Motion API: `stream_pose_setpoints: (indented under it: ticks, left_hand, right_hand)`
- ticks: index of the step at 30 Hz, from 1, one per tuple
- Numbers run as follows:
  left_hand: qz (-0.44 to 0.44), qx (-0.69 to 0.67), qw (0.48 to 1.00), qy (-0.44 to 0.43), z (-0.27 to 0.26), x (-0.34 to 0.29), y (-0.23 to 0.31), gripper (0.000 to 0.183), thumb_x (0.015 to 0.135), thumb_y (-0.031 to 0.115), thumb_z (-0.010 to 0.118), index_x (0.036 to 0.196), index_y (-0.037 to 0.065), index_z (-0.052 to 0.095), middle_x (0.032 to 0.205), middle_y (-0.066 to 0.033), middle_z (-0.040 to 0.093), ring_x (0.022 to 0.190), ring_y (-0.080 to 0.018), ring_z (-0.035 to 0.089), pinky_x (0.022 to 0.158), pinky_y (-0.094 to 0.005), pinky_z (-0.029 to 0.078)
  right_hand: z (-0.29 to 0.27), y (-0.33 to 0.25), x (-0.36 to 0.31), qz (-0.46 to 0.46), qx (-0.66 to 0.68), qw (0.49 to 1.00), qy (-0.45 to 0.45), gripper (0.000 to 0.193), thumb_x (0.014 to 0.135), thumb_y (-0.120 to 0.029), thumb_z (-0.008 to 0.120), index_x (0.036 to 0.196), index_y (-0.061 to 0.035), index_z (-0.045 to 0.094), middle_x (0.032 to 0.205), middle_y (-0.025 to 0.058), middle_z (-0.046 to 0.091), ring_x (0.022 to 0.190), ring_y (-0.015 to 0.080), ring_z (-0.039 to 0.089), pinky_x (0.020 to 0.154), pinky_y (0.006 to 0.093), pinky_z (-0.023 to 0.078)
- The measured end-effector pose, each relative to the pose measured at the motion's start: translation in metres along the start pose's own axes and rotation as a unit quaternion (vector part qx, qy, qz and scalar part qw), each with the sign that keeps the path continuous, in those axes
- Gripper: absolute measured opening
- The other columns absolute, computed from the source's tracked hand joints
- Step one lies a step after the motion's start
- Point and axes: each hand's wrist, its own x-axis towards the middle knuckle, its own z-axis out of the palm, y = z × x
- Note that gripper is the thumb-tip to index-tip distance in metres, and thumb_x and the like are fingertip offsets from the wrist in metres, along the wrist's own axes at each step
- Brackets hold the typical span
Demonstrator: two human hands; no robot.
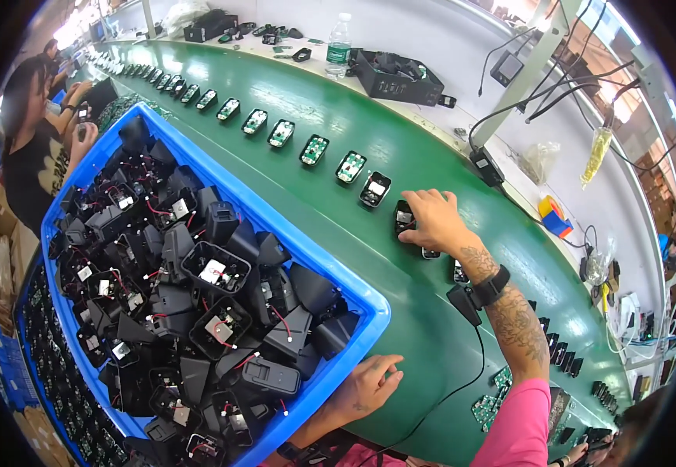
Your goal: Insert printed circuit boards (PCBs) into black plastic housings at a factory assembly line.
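Observation:
My right hand (437, 224) reaches across the green work surface, its fingers and thumb closed around a small black plastic housing (402, 216) at the end of a row. Just beyond it lies another black housing (375, 189) with a white part inside, then one with a green circuit board (350, 166). Parts of more housings show under and behind my wrist. My left hand (371, 387) hangs beside the near corner of the blue bin (369, 300), fingers loosely curved and apart, with nothing visible in them.
Black housings with red wires (217, 331) fill the bin. A person (31, 148) sits at the far left; another person's hand (575, 451) is at the lower right. Loose circuit boards (490, 401) lie near my right sleeve. A water bottle (339, 48) and black box (399, 78) stand behind.

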Motion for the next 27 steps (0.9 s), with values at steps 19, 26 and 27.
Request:
stream_pose_setpoints:
  ticks: [19, 26, 27]
  left_hand:
    - [-0.008, 0.002, 1.000, -0.002, -0.001, -0.002, 0.004, 0.025, 0.090, 0.009, 0.064, 0.112, -0.003, 0.063, 0.086, -0.0105, 0.066, 0.059, -0.0154, 0.062, 0.053, -0.0275, 0.050]
    - [-0.073, -0.132, 0.988, 0.008, 0.006, 0.004, -0.011, 0.045, 0.092, 0.019, 0.063, 0.131, 0.001, 0.050, 0.106, -0.0158, 0.064, 0.063, -0.0182, 0.064, 0.056, -0.0276, 0.052]
    - [-0.134, -0.241, 0.960, 0.046, 0.006, 0.001, -0.015, 0.052, 0.093, 0.023, 0.062, 0.138, 0.002, 0.044, 0.114, -0.0181, 0.062, 0.065, -0.0176, 0.065, 0.057, -0.0255, 0.054]
  right_hand:
    - [-0.005, 0.013, -0.053, 0.000, -0.028, 0.998, -0.057, 0.090, 0.068, -0.034, 0.082, 0.141, -0.0014, 0.041, 0.135, 0.0201, 0.052, 0.129, 0.0358, 0.045, 0.108, 0.0516, 0.034]
    - [-0.006, 0.009, -0.089, 0.065, 0.031, 0.996, 0.052, 0.052, 0.063, -0.015, 0.073, 0.110, 0.0002, 0.054, 0.099, 0.0175, 0.061, 0.101, 0.0377, 0.057, 0.093, 0.0484, 0.045]
    - [-0.023, -0.012, -0.092, 0.046, 0.061, 0.997, 0.006, 0.050, 0.064, -0.017, 0.072, 0.107, 0.0012, 0.055, 0.100, 0.0191, 0.062, 0.101, 0.0385, 0.057, 0.089, 0.0457, 0.047]
